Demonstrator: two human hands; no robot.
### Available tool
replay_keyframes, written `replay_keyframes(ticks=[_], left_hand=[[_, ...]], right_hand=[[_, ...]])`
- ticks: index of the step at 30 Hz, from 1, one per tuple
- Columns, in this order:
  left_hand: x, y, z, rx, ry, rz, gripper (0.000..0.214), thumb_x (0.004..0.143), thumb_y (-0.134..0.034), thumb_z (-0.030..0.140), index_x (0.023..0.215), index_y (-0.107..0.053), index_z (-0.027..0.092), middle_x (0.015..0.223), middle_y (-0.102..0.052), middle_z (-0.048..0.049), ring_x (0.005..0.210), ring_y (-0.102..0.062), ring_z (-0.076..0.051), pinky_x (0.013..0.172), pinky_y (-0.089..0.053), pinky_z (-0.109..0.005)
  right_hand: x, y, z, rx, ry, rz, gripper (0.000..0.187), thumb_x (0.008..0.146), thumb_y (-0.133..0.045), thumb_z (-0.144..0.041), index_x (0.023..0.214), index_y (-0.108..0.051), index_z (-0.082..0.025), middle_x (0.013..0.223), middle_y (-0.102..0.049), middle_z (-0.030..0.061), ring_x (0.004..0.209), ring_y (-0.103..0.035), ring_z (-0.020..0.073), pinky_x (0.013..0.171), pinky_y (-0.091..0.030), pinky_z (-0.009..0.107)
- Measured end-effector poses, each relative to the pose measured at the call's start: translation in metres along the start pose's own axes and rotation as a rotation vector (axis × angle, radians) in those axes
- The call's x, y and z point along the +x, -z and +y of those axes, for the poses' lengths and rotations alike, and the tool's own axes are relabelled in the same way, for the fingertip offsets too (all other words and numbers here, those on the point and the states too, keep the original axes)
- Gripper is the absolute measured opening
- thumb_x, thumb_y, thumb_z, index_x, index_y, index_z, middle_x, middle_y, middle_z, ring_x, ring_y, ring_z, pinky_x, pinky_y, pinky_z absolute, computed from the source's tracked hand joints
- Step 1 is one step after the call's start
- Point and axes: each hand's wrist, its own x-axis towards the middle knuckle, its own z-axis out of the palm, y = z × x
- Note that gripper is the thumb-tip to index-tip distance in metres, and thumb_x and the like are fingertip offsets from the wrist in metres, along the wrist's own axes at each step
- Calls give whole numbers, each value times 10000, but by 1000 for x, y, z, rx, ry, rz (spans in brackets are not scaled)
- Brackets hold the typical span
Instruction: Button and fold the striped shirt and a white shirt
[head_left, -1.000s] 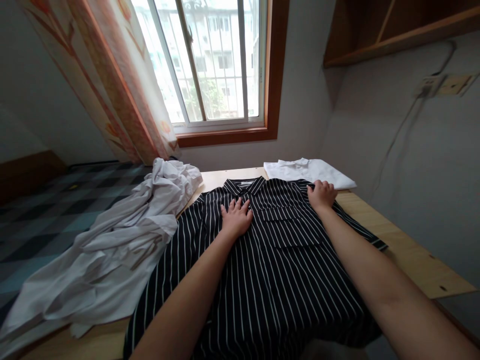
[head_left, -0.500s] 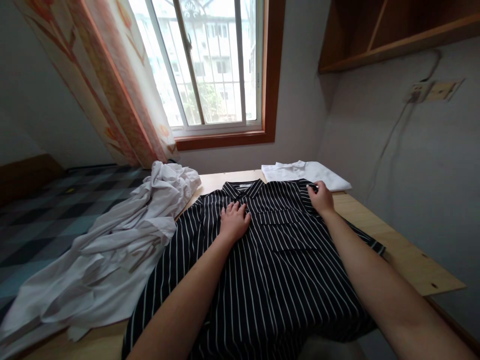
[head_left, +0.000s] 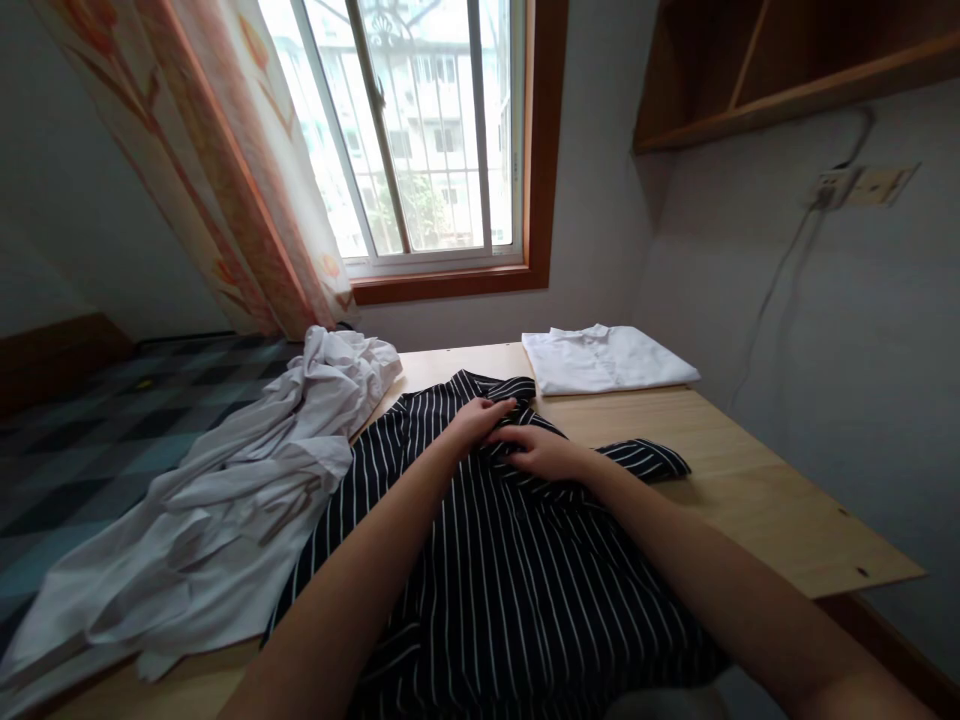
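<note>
A black shirt with white stripes [head_left: 480, 580] lies spread on the wooden board, its collar toward the window. Its right side is drawn in toward the middle, with a sleeve [head_left: 645, 458] sticking out to the right. My left hand [head_left: 480, 418] is closed on the cloth just below the collar, thumb and fingers pinching it. Close beside it, my right hand [head_left: 540, 452] grips the gathered shirt fabric with curled fingers. The hands almost touch, and some of the fingertips are hidden in the folds.
A folded white shirt [head_left: 607, 360] lies at the board's back right. Crumpled white clothing [head_left: 247, 500] covers the left side, by a checked bed [head_left: 67, 460]. The wooden board [head_left: 780, 510] ends at the right near the wall. A shelf [head_left: 810, 100] hangs above.
My right hand has moved left from the shirt's right shoulder to the middle, bringing the cloth along. My left hand has gone from lying flat to pinching the fabric.
</note>
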Motion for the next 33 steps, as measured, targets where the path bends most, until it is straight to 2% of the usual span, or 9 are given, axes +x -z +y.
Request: replay_keyframes(ticks=[5,8,11,12,15,18,20,25,33], left_hand=[[-11,-1,-3,538,-36,-42,557,691,-781,316,1193,-618,141,1197,-681,-144,1076,-643,-281,867,-505,-310],[-24,-11,-15,769,-145,18,381,847,-636,299,1190,-589,140,1236,-648,-158,1094,-640,-271,884,-501,-328],[-39,-17,-28,874,-254,120,280,963,-454,315,1157,-585,162,1192,-644,-132,1014,-671,-244,830,-518,-340],[-42,-17,-31,885,-273,142,279,979,-422,326,1133,-592,167,1164,-650,-124,984,-679,-240,809,-521,-341],[-50,-16,-34,868,-343,140,269,990,-402,325,1063,-623,189,1092,-686,-93,948,-684,-225,794,-517,-333],[-60,-14,-32,838,-510,-38,188,949,-487,280,987,-656,208,986,-725,-54,903,-689,-205,792,-507,-310],[-71,-13,-31,814,-642,-171,135,911,-547,270,925,-666,209,895,-730,-36,841,-689,-194,758,-503,-294],[-102,-15,-37,757,-859,-287,77,840,-614,258,838,-672,206,757,-701,-2,691,-655,-155,638,-466,-248],[-119,-16,-43,476,-883,-448,179,792,-700,345,929,-762,248,723,-742,15,624,-646,-124,585,-439,-220]], right_hand=[[-3,-38,-29,-113,85,-175,508,814,-514,-14,1261,-660,-208,1320,-648,63,1245,-567,196,1120,-396,365],[-7,-16,-45,-95,52,-371,385,837,-664,-194,1220,-685,-214,1239,-695,73,1145,-632,213,1035,-469,340],[-4,31,-47,57,-35,-559,286,888,-633,-328,1148,-715,-241,1104,-742,45,979,-696,176,874,-545,281],[0,48,-42,119,-93,-514,280,912,-595,-337,1150,-708,-242,1073,-748,45,916,-710,169,798,-563,271],[20,81,-13,161,-204,-128,244,885,-624,-276,1100,-707,-197,985,-755,74,830,-712,163,686,-564,243],[42,87,28,129,-210,268,310,892,-549,-161,1179,-663,-182,1124,-719,104,851,-705,151,705,-574,262],[51,81,52,19,-221,389,376,869,-507,-77,1202,-654,-171,1139,-714,106,901,-696,157,788,-577,307],[54,61,79,-387,-96,251,624,790,-559,20,1367,-574,-216,1260,-676,87,1058,-661,190,967,-512,351],[51,56,51,-732,277,-50,624,825,-727,-163,1367,-552,-417,1512,-467,-25,1118,-638,212,997,-476,364]])
